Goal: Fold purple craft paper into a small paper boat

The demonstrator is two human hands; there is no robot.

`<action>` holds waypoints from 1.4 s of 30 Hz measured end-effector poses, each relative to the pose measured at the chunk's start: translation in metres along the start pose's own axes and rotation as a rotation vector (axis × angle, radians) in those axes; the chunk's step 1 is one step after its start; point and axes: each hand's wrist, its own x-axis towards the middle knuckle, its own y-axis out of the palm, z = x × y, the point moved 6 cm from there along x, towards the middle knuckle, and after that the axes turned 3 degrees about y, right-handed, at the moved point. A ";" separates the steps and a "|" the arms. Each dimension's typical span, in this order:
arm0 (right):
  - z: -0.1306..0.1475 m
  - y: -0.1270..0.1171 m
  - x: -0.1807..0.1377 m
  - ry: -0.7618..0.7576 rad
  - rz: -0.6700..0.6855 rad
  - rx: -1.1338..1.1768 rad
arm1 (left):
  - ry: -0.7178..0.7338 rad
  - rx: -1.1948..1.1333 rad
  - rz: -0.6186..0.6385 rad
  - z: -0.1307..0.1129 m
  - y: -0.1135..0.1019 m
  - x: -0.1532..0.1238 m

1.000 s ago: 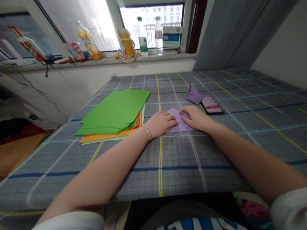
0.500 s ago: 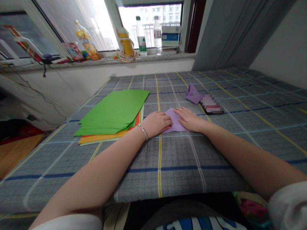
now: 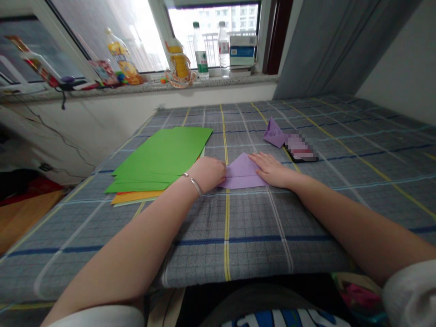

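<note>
A folded light purple paper (image 3: 240, 175) lies flat on the grey plaid cloth in front of me. My left hand (image 3: 207, 173), with a silver bracelet at the wrist, rests at the paper's left corner, fingers curled down onto its edge. My right hand (image 3: 270, 168) lies flat on the paper's right side with its fingers stretched out, pressing it down. Between the hands the paper shows as a wide triangle.
A stack of green, orange and pale sheets (image 3: 160, 161) lies left of my hands. A folded purple paper shape (image 3: 273, 132) and a phone (image 3: 301, 150) sit beyond my right hand. Bottles and boxes line the windowsill (image 3: 190, 81).
My left hand has slid left along the purple paper, uncovering more of it. My right hand has stayed pressed on the right side.
</note>
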 end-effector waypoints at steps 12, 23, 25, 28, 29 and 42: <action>-0.044 -0.007 -0.014 0.032 0.076 -0.085 | -0.131 0.029 0.029 0.004 0.006 -0.005; -0.046 -0.028 -0.025 0.131 0.137 -0.078 | -0.325 0.000 0.008 0.001 -0.001 -0.006; -0.041 -0.036 -0.026 0.137 0.126 -0.044 | -0.327 0.017 -0.026 0.000 0.000 -0.004; -0.041 -0.046 -0.026 0.201 0.084 0.034 | -0.334 0.045 -0.063 0.002 0.002 -0.001; -0.041 -0.049 -0.025 0.235 0.055 0.059 | -0.340 0.051 -0.069 0.003 0.003 0.000; 0.006 -0.045 -0.020 0.126 -0.098 -0.139 | -0.180 0.040 -0.434 -0.017 0.008 0.006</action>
